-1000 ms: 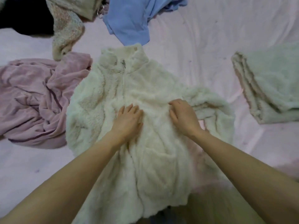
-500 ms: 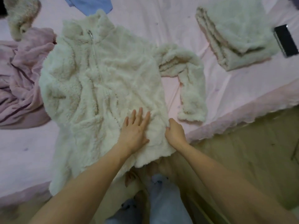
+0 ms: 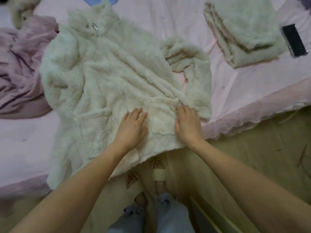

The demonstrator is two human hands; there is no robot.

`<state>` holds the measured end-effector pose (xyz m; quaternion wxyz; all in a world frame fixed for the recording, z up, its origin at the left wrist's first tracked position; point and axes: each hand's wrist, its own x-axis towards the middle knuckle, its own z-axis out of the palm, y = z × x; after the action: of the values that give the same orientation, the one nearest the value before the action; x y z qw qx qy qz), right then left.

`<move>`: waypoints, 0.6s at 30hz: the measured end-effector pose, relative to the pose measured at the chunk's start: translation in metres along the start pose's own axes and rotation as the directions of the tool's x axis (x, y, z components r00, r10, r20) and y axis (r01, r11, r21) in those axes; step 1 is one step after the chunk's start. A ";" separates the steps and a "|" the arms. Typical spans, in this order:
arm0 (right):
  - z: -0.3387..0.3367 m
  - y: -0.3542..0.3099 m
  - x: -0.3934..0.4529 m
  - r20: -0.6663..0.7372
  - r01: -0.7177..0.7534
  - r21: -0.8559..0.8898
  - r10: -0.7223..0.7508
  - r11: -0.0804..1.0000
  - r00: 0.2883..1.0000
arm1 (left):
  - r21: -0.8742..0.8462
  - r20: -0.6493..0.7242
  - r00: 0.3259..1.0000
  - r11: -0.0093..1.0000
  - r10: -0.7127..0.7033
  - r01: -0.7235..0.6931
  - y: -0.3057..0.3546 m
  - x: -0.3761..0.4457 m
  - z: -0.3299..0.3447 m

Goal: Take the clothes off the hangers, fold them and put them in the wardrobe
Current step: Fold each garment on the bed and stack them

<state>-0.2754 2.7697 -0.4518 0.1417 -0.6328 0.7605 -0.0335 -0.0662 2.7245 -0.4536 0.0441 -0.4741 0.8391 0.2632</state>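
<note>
Both hands slid down to jacket (image 3: pixel 107 78) hem: left hand (image 3: pixel 131 128) flat, fingers straight; right hand (image 3: pixel 186 125) fingers curled, seemingly pinching edge. Smoothing done; folding pending.

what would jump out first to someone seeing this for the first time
A big fluffy cream fleece jacket fills the middle of the view, spread front-up on the pink bed sheet with its hem hanging over the bed's edge. The left hand lies flat on its lower front, and the right hand rests at its right edge by the sleeve. A folded pale fleece garment lies at upper right, and a crumpled mauve garment sits at the left.
</note>
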 end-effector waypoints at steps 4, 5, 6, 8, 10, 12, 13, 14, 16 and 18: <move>-0.004 -0.087 0.007 0.099 0.266 0.266 -0.301 0.927 0.949 | -0.154 -0.593 0.750 0.956 -0.293 0.251 -0.052 -0.050 -0.034; -0.002 -0.108 0.010 0.114 0.300 0.307 -0.347 0.903 0.931 | -0.238 -0.620 0.640 0.886 -0.454 0.398 -0.070 -0.064 -0.042; -0.002 -0.123 0.012 0.126 0.312 0.339 -0.371 0.888 0.920 | -0.328 -0.568 0.563 0.793 -0.600 0.514 -0.086 -0.073 -0.044; 0.002 -0.161 0.019 0.134 0.374 0.377 -0.449 0.847 0.883 | -0.419 -0.285 0.490 0.567 -0.824 0.710 -0.121 -0.099 -0.047; 0.006 -0.189 0.028 0.134 0.435 0.364 -0.508 0.824 0.851 | -0.383 0.049 0.537 0.481 -0.842 0.789 -0.143 -0.113 -0.040; 0.008 -0.212 0.040 0.133 0.505 0.331 -0.569 0.797 0.811 | -0.405 0.228 0.593 0.478 -0.772 0.779 -0.148 -0.120 -0.034; 0.009 -0.230 0.048 0.129 0.555 0.308 -0.612 0.773 0.780 | -0.443 0.240 0.622 0.486 -0.745 0.753 -0.150 -0.124 -0.036; 0.011 -0.242 0.055 0.122 0.607 0.282 -0.655 0.743 0.745 | -0.487 0.223 0.668 0.512 -0.710 0.708 -0.148 -0.126 -0.038; 0.009 -0.265 0.072 0.086 0.731 0.199 -0.754 0.653 0.651 | -0.554 0.076 0.755 0.602 -0.652 0.575 -0.140 -0.128 -0.047; 0.004 -0.284 0.089 0.150 0.824 0.074 -0.823 0.562 0.548 | -0.609 -0.143 0.745 0.651 -0.652 0.452 -0.132 -0.130 -0.068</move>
<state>-0.0178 2.6274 -0.4059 0.1712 -0.9157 0.3613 -0.0406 0.1253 2.7377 -0.4066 -0.1612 -0.7414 0.5349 0.3717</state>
